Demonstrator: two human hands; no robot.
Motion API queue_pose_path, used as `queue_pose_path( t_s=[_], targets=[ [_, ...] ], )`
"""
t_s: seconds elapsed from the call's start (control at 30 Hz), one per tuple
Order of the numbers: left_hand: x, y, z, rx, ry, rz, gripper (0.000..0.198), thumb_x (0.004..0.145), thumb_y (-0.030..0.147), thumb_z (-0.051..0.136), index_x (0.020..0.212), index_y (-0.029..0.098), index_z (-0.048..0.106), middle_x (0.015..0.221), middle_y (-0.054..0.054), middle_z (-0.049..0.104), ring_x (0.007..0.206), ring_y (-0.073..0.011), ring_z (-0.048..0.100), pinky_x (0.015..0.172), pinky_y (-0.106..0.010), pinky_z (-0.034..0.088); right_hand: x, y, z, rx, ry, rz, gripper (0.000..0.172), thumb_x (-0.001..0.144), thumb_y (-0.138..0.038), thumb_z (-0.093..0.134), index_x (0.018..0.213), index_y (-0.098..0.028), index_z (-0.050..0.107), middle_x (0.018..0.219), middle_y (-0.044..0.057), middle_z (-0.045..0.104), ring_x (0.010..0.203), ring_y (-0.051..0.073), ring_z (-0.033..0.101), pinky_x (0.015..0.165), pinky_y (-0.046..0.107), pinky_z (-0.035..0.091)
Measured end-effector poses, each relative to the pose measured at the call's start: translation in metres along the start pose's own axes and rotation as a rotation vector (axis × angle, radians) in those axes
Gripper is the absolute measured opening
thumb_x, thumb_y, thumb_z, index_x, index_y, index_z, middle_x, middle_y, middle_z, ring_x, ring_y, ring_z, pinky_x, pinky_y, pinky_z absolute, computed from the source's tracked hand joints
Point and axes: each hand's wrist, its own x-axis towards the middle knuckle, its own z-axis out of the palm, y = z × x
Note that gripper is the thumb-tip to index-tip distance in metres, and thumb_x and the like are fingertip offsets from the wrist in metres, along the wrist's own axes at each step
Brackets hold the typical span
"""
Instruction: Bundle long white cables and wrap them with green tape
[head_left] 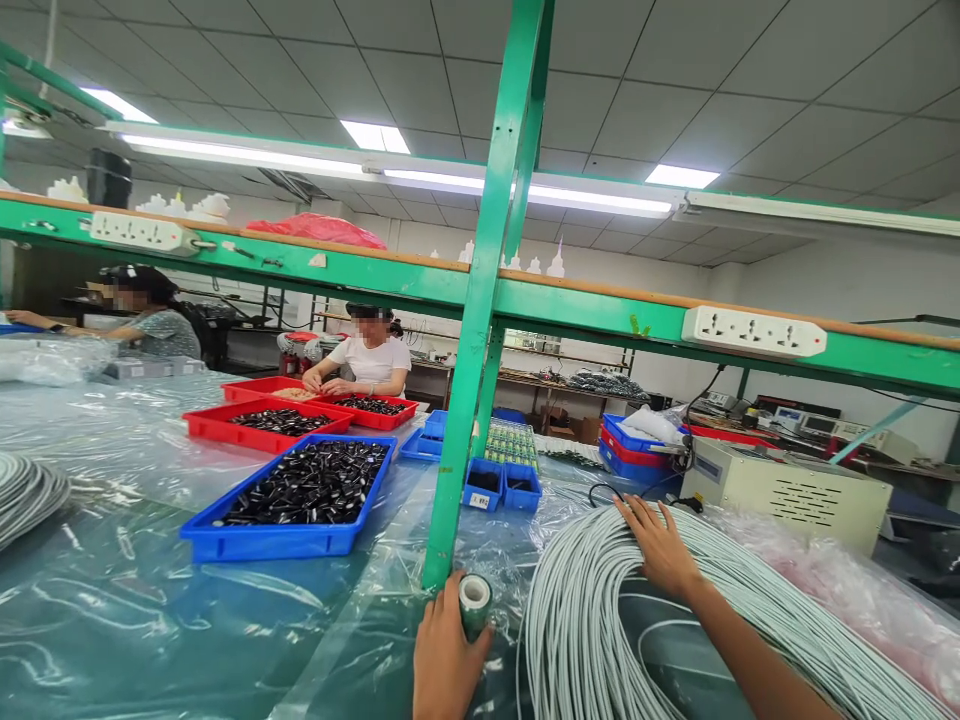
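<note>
My left hand (pixel 448 645) is closed around a roll of green tape (pixel 475 597) with a white core, standing on the plastic-covered table beside the foot of the green post. My right hand (pixel 660 545) lies with its fingers stretched out on top of a large coil of light grey cable (pixel 577 610). The coil rests on the table at the right, and one loose strand crosses its open middle. The tape roll sits just left of the coil.
A green post (pixel 484 300) rises in front of me. Blue tray (pixel 300 535) with black parts, red trays (pixel 262 425) and small blue bins (pixel 484 485) stand beyond. A beige metal box (pixel 787 490) is behind the coil. Two people (pixel 373 350) sit across the table.
</note>
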Motion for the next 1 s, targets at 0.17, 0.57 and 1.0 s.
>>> queue_pose_path(
  t_s=[0.17,0.57,1.0],
  targets=[
    [0.0,0.001,-0.001,0.008,-0.007,-0.008,0.049,0.073,0.017,0.055,0.119,0.018,0.039,0.117,-0.006,0.054,0.107,-0.023,0.047,0.09,-0.029,0.034,0.012,0.013,-0.013,0.046,-0.046,-0.053,0.075,0.05,0.001,0.047,0.123,-0.017,0.045,0.112,0.009,0.058,0.106,0.024,0.05,0.103,0.041,0.024],
    [0.001,-0.001,0.002,-0.005,0.005,0.006,0.05,0.072,0.016,0.055,0.119,0.017,0.039,0.118,-0.006,0.054,0.108,-0.0229,0.047,0.09,-0.03,0.033,0.004,0.007,-0.01,0.058,-0.035,-0.025,0.059,0.053,-0.004,0.056,0.111,-0.014,0.05,0.11,0.011,0.055,0.105,0.027,0.048,0.104,0.041,0.022],
    [0.001,-0.001,0.0,-0.005,-0.02,-0.018,0.049,0.074,0.021,0.053,0.12,0.02,0.038,0.117,-0.006,0.054,0.108,-0.023,0.047,0.088,-0.029,0.035,-0.014,-0.003,0.009,0.015,0.048,0.06,0.077,0.06,-0.008,0.051,0.133,-0.017,0.028,0.129,0.016,0.043,0.122,0.033,0.034,0.101,0.059,0.012]
  ],
)
